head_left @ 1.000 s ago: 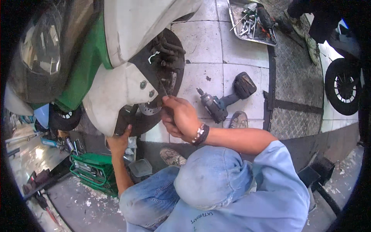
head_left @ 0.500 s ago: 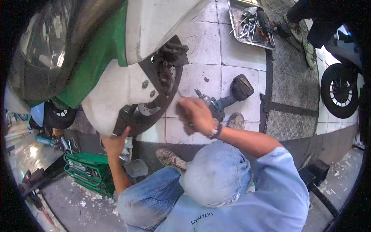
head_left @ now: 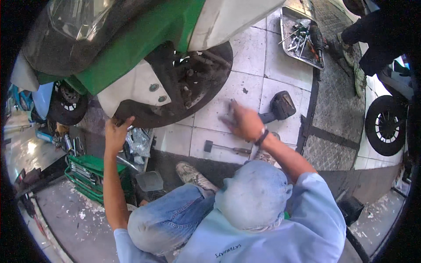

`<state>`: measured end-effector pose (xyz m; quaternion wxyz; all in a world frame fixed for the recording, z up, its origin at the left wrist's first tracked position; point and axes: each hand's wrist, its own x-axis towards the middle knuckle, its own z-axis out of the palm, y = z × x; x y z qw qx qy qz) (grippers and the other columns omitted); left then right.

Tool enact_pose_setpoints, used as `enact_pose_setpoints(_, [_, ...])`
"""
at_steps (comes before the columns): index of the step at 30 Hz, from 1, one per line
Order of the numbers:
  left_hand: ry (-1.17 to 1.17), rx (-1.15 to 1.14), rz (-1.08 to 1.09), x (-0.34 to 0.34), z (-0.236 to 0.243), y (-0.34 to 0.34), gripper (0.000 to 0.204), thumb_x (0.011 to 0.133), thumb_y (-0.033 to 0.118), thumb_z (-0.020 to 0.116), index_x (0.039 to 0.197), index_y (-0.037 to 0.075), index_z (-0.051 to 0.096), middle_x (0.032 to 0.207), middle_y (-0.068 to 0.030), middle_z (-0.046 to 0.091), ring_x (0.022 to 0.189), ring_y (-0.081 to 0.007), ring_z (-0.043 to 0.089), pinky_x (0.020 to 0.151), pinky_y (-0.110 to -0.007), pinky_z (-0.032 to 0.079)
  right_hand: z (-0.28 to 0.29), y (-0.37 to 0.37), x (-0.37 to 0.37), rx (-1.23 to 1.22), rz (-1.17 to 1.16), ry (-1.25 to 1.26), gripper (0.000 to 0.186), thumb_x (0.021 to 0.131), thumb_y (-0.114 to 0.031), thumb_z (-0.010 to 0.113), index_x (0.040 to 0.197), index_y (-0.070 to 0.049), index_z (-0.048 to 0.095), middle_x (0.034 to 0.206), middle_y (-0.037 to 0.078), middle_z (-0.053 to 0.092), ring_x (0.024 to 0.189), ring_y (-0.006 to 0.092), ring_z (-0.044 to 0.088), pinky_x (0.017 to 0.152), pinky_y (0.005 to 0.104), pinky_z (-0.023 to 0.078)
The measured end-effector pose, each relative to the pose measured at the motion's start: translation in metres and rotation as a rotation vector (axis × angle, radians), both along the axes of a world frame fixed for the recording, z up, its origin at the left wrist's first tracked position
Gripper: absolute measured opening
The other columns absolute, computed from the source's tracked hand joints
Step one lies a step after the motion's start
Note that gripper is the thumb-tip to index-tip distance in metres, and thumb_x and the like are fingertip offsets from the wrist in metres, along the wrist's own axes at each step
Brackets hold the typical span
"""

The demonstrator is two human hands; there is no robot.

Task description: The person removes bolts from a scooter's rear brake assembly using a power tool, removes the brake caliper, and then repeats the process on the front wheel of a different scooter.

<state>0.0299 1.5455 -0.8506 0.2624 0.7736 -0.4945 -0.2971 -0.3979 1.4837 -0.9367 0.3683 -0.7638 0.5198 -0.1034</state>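
Observation:
The motorcycle's front wheel [head_left: 210, 94] stands turned sideways beneath a white fender [head_left: 131, 87] and green bodywork [head_left: 144, 52]. My left hand [head_left: 116, 135] grips the wheel's edge at the fender's lower tip, thumb on the near side. Over the tiled floor, my right hand [head_left: 247, 122] is held with fingers apart and slightly blurred, and nothing shows in it. It covers part of a cordless power tool, whose battery end [head_left: 283, 105] sticks out beyond it. Nearer to me, a hammer-like tool [head_left: 223, 147] with a dark block head lies on the tiles.
A metal tray [head_left: 322, 65] of hand tools stands at the far right, near another person's legs [head_left: 364, 39]. A green tool box [head_left: 90, 177] and a clear plastic container [head_left: 150, 180] are at the left. Another wheel [head_left: 386, 125] stands at the right edge.
The front wheel has swung, its fender tip moving up and left with my left hand on it. My right hand has shifted right and nearer the power tool; the hammer-like tool now shows plainly.

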Motion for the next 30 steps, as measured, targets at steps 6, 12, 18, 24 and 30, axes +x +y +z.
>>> enact_pose_setpoints(6, [-0.154, 0.018, -0.086, -0.023, 0.021, -0.013, 0.028, 0.086, 0.017, 0.080, 0.100, -0.006, 0.072, 0.096, -0.0115, 0.076, 0.086, -0.0190, 0.069, 0.080, -0.035, 0.053, -0.007, -0.089, 0.045, -0.693, -0.453, -0.632, 0.091, 0.060, -0.033, 0.099, 0.125, 0.002, 0.045, 0.110, 0.017, 0.060, 0.100, 0.0264, 0.062, 0.091, 0.0400, 0.052])
enact_pose_setpoints(12, [-0.137, 0.028, -0.025, -0.028, 0.027, -0.010, 0.029, 0.085, 0.014, 0.080, 0.104, -0.006, 0.070, 0.097, -0.0110, 0.076, 0.086, -0.0181, 0.069, 0.081, -0.035, 0.053, -0.024, -0.109, 0.064, -0.624, -0.346, -0.646, 0.105, 0.052, -0.046, 0.099, 0.128, 0.001, 0.045, 0.115, 0.019, 0.055, 0.107, 0.0355, 0.059, 0.096, 0.0448, 0.049])
enact_pose_setpoints(18, [0.061, -0.060, -0.026, -0.021, 0.008, -0.011, 0.027, 0.083, 0.006, 0.080, 0.106, -0.006, 0.069, 0.102, -0.0125, 0.075, 0.091, -0.0165, 0.068, 0.082, -0.033, 0.054, -0.063, -0.107, 0.090, -0.712, -0.478, -0.871, 0.095, 0.058, -0.035, 0.096, 0.129, -0.002, 0.042, 0.118, 0.020, 0.051, 0.109, 0.0376, 0.055, 0.096, 0.0455, 0.048])
enact_pose_setpoints(24, [-0.047, 0.038, -0.028, -0.019, 0.015, -0.011, 0.034, 0.083, 0.005, 0.080, 0.113, -0.006, 0.067, 0.108, -0.0115, 0.074, 0.095, -0.0183, 0.068, 0.087, -0.034, 0.053, -0.030, -0.122, 0.057, -1.017, -0.291, -0.660, 0.097, 0.054, -0.045, 0.098, 0.127, -0.006, 0.046, 0.119, 0.021, 0.059, 0.102, 0.0396, 0.059, 0.086, 0.0494, 0.051])
enact_pose_setpoints(30, [0.040, -0.106, -0.008, -0.015, 0.001, -0.007, 0.026, 0.083, 0.006, 0.080, 0.104, -0.006, 0.071, 0.099, -0.0098, 0.075, 0.092, -0.0176, 0.069, 0.086, -0.034, 0.053, 0.014, -0.123, 0.012, -1.089, -0.192, -0.464, 0.079, 0.059, -0.044, 0.095, 0.115, -0.003, 0.056, 0.109, 0.016, 0.063, 0.093, 0.0361, 0.062, 0.079, 0.0464, 0.052])
